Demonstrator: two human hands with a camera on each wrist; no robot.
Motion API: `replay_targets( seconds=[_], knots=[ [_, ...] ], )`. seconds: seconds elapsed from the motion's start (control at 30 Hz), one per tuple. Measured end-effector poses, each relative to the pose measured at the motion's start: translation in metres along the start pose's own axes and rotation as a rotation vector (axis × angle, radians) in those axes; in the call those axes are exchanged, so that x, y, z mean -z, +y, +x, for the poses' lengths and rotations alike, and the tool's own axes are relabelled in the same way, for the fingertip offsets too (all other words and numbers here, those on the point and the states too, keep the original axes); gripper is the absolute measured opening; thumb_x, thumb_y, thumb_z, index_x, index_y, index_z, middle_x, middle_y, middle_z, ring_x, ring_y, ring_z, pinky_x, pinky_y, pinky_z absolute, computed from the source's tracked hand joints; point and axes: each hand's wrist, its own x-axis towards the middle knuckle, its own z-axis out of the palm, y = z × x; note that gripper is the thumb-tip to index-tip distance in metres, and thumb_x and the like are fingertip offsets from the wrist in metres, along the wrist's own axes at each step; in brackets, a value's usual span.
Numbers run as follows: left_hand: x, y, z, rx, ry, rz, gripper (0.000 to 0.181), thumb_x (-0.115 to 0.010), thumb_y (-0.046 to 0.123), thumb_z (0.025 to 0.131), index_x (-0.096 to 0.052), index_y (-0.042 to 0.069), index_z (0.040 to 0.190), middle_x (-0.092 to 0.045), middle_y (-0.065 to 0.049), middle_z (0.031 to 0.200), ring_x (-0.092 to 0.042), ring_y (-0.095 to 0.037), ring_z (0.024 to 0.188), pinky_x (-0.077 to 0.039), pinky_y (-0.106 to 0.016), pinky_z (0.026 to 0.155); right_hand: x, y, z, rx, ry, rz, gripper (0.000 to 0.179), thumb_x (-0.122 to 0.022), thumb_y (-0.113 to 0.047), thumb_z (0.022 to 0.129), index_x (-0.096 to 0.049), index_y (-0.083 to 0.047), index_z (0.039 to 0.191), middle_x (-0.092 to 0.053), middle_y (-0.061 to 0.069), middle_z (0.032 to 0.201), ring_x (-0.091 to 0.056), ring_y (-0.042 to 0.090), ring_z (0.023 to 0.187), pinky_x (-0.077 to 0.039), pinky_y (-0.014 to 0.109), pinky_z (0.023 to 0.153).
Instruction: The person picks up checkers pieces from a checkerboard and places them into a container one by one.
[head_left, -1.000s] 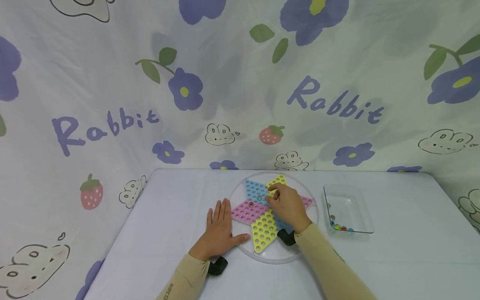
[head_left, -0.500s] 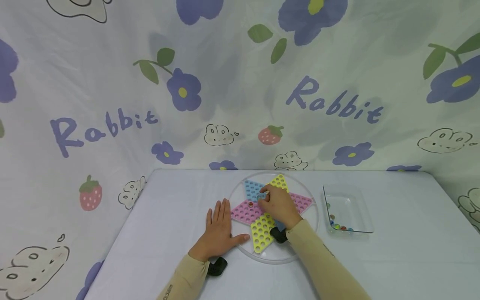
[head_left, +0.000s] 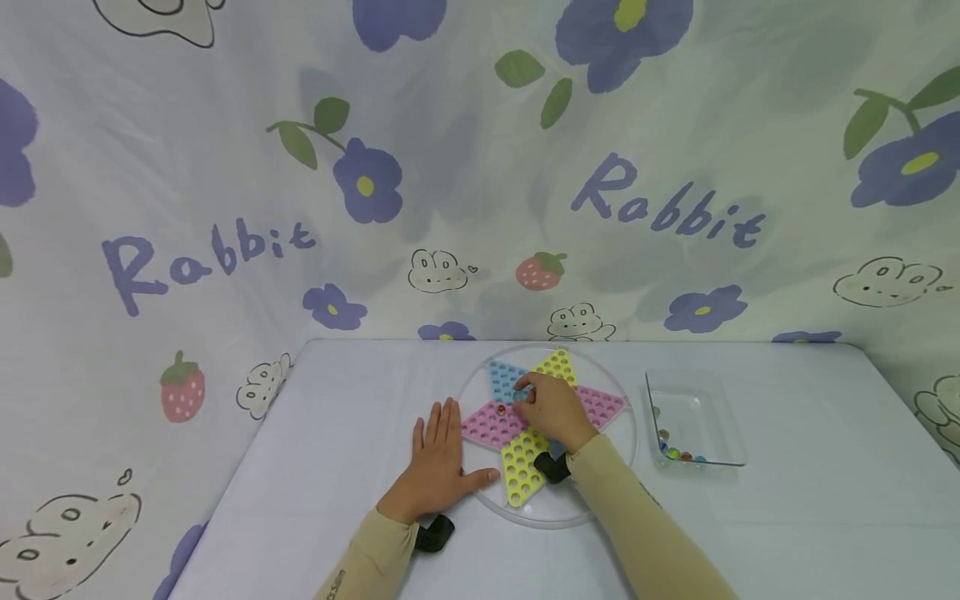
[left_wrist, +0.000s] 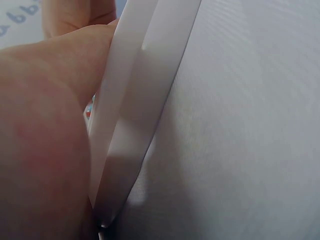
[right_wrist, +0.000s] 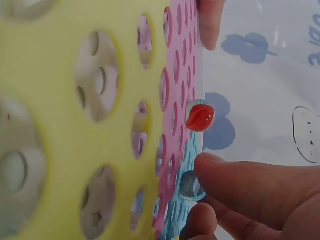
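Note:
A round clear-rimmed board (head_left: 558, 523) carries a star of blue, pink and yellow sections with holes. My right hand (head_left: 558, 408) is over the star, and its thumb and fingers pinch a clear marble (right_wrist: 190, 186) at the blue section (head_left: 504, 379). A marble with a red swirl (right_wrist: 200, 117) sits in the pink section (head_left: 491, 427) nearby. Flat on the table at the board's left edge lies my left hand (head_left: 435, 467), its fingers straight and its thumb on the rim (left_wrist: 137, 100). The right hand hides part of the star's middle.
To the right of the board stands a clear square container (head_left: 705, 417) with several coloured marbles (head_left: 675, 454) along its near left side. A white cloth covers the table (head_left: 825, 500). A printed curtain (head_left: 480, 167) hangs behind it.
My right hand has moved left over the star to the clear marble, which lay uncovered in the blue section, and takes it between its fingers. The left hand stays in place.

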Motion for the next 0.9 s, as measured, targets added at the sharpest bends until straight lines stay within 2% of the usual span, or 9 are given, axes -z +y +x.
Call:
replay_targets(
  seconds=[0.4, 0.9],
  knots=[
    [-0.0020, -0.0004, -0.0003, 0.004, 0.004, 0.013, 0.117, -0.041, 0.078, 0.076, 0.002, -0.005, 0.145, 0.002, -0.021, 0.153, 0.004, -0.036, 0.140, -0.001, -0.057, 0.107, -0.0023, 0.0027, 0.0060, 0.000, 0.009, -0.044, 0.022, -0.068, -0.018, 0.083, -0.066, -0.011, 0.103, -0.055, -0.002, 0.068, -0.049, 0.012, 0.054, -0.041, 0.027, 0.050],
    [-0.0034, -0.0011, -0.0001, 0.003, 0.010, 0.005, 0.117, -0.043, 0.078, 0.076, 0.001, -0.006, 0.146, 0.001, -0.023, 0.152, 0.003, -0.038, 0.139, -0.001, -0.057, 0.107, 0.0016, -0.0008, 0.0001, -0.025, 0.019, -0.023, 0.022, -0.069, -0.019, 0.083, -0.066, -0.011, 0.103, -0.055, -0.002, 0.068, -0.049, 0.013, 0.056, -0.040, 0.027, 0.051]
  ],
)
